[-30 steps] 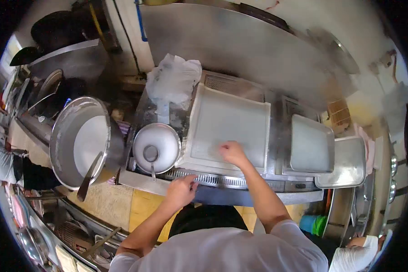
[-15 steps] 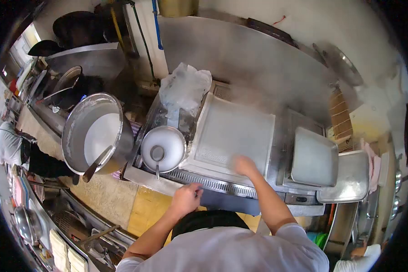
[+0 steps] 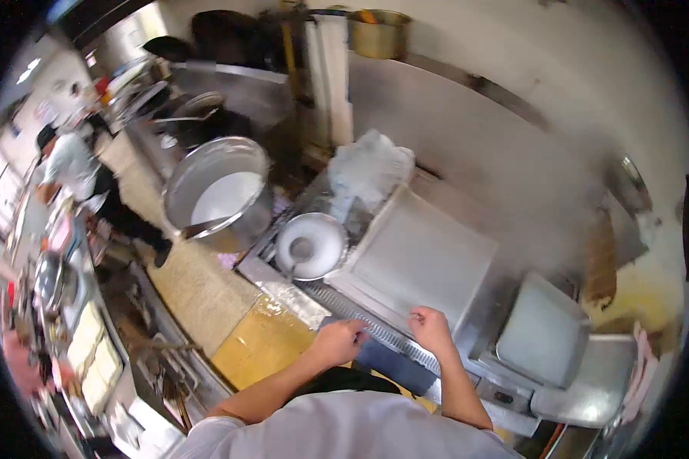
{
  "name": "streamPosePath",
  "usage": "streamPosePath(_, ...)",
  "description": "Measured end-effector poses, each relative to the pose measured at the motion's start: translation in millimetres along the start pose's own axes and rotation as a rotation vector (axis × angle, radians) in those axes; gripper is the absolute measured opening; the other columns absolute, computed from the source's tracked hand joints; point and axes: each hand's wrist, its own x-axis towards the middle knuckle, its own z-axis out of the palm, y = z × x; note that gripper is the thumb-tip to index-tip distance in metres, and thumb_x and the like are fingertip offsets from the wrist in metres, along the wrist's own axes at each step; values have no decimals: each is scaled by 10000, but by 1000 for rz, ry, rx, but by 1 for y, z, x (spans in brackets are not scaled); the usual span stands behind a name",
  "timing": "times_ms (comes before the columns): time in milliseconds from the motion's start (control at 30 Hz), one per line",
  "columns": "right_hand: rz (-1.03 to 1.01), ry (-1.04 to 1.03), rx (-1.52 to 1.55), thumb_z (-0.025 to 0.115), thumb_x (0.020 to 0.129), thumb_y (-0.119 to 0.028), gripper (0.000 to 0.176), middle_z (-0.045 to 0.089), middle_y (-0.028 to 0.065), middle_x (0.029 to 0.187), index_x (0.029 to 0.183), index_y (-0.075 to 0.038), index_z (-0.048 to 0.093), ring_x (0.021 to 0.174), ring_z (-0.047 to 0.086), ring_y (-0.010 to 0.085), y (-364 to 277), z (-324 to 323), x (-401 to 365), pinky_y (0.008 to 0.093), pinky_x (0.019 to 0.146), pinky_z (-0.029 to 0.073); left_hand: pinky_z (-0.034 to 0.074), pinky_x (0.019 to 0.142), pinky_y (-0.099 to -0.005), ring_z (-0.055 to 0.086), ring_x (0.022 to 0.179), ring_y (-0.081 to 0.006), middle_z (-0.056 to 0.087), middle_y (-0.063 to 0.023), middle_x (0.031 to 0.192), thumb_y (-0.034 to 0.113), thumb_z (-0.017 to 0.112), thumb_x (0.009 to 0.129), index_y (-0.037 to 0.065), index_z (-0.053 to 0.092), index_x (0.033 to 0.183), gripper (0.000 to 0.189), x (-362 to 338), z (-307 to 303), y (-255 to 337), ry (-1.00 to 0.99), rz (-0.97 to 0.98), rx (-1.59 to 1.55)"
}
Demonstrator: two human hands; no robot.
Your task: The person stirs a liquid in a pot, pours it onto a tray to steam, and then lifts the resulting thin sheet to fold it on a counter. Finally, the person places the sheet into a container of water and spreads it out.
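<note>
Left hand (image 3: 338, 342): fingers curled, near slatted strip (image 3: 396, 334); whether you grip anything, cannot tell. Right hand (image 3: 432, 330): fingers bunched narrow by front edge of flat pale tray (image 3: 425, 256); contact unclear. Tray: before you, presumably for either hand's reach. Bowl (image 3: 341, 256): just left of tray, ladle (image 3: 302, 249) inside, likely kept handy. Deep pot (image 3: 260, 218): farther left, tool (image 3: 204, 227) across rim, apparently keeping handle graspable.

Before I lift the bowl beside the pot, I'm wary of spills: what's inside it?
The bowl holds something white, perhaps liquid, and a ladle, its handle toward the near rim. The ladle's head and the white surface hide whatever lies beneath them.
</note>
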Motion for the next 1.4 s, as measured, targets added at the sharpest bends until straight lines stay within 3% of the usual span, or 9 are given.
streamPosePath(267, -461, -288, 81, 772, 829, -287, 292, 655, 184, 783, 708, -28, 717, 746, 658, 391, -111, 72, 12, 485, 692, 522, 585, 754, -435, 709, 839, -336, 706, -138, 964, 121, 720, 900, 135, 747, 1175, 277, -47, -61, -41, 284, -41, 39)
streamPosePath(400, -653, -442, 55, 743, 837, -247, 553, 624, 217, 1239, 1339, -36, 642, 1132, 632, 389, -182, 107, 9, 434, 960, 516, 583, 742, -420, 716, 828, -302, 703, -144, 990, 152, 741, 906, 104, 729, 1206, 304, -72, -115, -52, 466, -96, -123)
streamPosePath(433, -629, -549, -4, 747, 835, -225, 821, 513, 233, 1426, 1551, -22, 400, 1290, 548, 407, -200, 116, 14, 435, 1073, 465, 583, 741, -408, 720, 834, -288, 701, -152, 1034, 171, 749, 909, 83, 716, 1221, 326, -78, -129, -62, 471, -97, -102)
streamPosePath(567, -784, -366, -15, 776, 819, -152, 893, 478, 212, 1476, 1586, -32, 334, 1247, 584, 338, -284, 159, 36, 415, 926, 540, 583, 772, -403, 710, 840, -306, 699, -153, 1101, 176, 742, 918, 77, 713, 1216, 315, -107, -187, -109, 582, -134, -127)
streamPosePath(733, -1024, -136, -154, 670, 862, -58, 856, 272, 301, 1616, 1610, -45, 255, 1458, 342, 499, -399, 203, 63, 512, 1187, 355, 583, 799, -411, 710, 886, -319, 697, -164, 1147, 169, 731, 923, 68, 710, 1210, 305, -156, -253, -179, 626, -287, -96)
streamPosePath(1000, -1252, -195, -328, 586, 839, 88, 262, 576, 230, 1378, 1072, 1, 669, 1259, 582, 420, -482, 284, 99, 478, 1020, 520, 581, 823, -423, 715, 916, -334, 700, -156, 1149, 182, 711, 934, 93, 712, 1221, 300, -207, -308, -245, 642, -336, -100)
streamPosePath(1100, -1274, 24, -325, 609, 857, 11, 222, 633, 235, 1167, 1077, -15, 626, 1069, 639, 431, -512, 282, 142, 513, 881, 528, 578, 831, -425, 709, 939, -344, 701, -146, 1145, 189, 711, 939, 94, 712, 1225, 302, -209, -319, -254, 664, -315, -125)
streamPosePath(1233, -667, 223, -374, 677, 947, -224, 265, 702, 281, 882, 960, 41, 679, 881, 684, 493, -555, 234, 170, 550, 778, 536, 575, 840, -427, 715, 941, -327, 699, -140, 1146, 193, 702, 953, 80, 706, 1232, 301, -202, -323, -264, 712, -195, -94)
streamPosePath(1400, -804, 118, -1057, 675, 871, -224, 210, 735, 223, 860, 830, -31, 748, 827, 738, 391, -514, 231, 157, 477, 740, 587, 561, 871, -443, 693, 990, -363, 677, -146, 1172, 166, 683, 960, 66, 697, 1218, 277, -195, -335, -259, 645, -184, -194)
